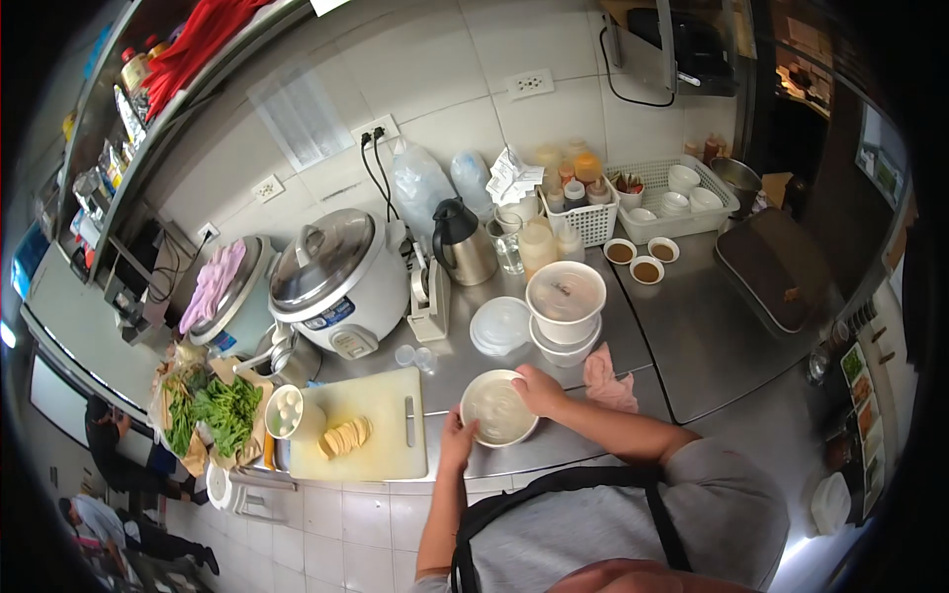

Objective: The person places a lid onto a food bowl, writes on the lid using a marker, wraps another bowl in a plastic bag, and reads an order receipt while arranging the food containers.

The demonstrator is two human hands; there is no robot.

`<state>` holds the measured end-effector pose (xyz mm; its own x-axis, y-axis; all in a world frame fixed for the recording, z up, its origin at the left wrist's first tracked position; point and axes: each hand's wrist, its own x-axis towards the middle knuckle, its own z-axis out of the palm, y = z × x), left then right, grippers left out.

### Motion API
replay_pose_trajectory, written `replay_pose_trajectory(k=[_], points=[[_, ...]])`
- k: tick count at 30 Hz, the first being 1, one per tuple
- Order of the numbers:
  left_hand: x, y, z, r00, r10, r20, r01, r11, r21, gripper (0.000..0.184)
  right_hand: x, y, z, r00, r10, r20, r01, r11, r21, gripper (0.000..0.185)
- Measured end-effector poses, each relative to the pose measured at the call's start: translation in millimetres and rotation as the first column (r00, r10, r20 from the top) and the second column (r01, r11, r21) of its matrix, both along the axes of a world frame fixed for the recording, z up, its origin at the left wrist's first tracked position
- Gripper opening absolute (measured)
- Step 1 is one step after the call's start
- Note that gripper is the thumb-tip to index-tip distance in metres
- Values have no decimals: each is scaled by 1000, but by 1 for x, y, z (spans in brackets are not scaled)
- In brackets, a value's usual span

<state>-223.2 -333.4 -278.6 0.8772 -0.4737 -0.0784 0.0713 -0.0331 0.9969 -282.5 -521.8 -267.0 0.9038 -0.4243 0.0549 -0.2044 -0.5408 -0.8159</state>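
Note:
Both of my hands are at a round white bowl with a translucent lid (500, 408) on the steel counter. My left hand (457, 437) grips its left rim, fingers bent round the edge. On the upper right edge rests my right hand (537, 390), its fingers closed over the rim. Behind the bowl is a loose clear lid (499, 326), and beside that stand stacked white tubs (565, 301). A pink cloth (609, 381) lies to the right. Left of the bowl, a cutting board (400, 435) holds sliced pale food (345, 437).
Rice cookers (341, 282), a steel thermos (465, 242) and a basket of bottles (591, 225) line the wall. Leafy greens (227, 410) and a tub of eggs (297, 413) sit left. Sauce cups (647, 270) stand at the back right. Two people (114, 445) are at the far left.

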Motion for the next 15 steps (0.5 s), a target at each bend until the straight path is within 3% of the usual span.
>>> replay_pose_trajectory(k=[1,3,7,8,12,15], points=[[2,-2,2,999,-29,-43,32,998,55,35,-2,1,0,1000,-6,3,6,1000,7,29],[4,-17,-8,993,115,32,-116,992,42,32,-5,2,4,1000,-20,11,20,1000,23,29],[11,-34,-35,923,261,282,-293,953,77,30,-11,-2,8,999,-36,13,36,999,-2,30],[7,-36,-25,927,227,299,-281,948,151,30,-15,-3,6,999,-34,10,34,999,2,30],[-4,-42,-10,906,194,376,-269,950,159,31,-27,-9,14,992,25,-127,-36,995,-92,31],[-3,-41,-12,865,158,476,-270,947,176,30,-20,-11,21,988,29,-151,-74,950,-303,28]])
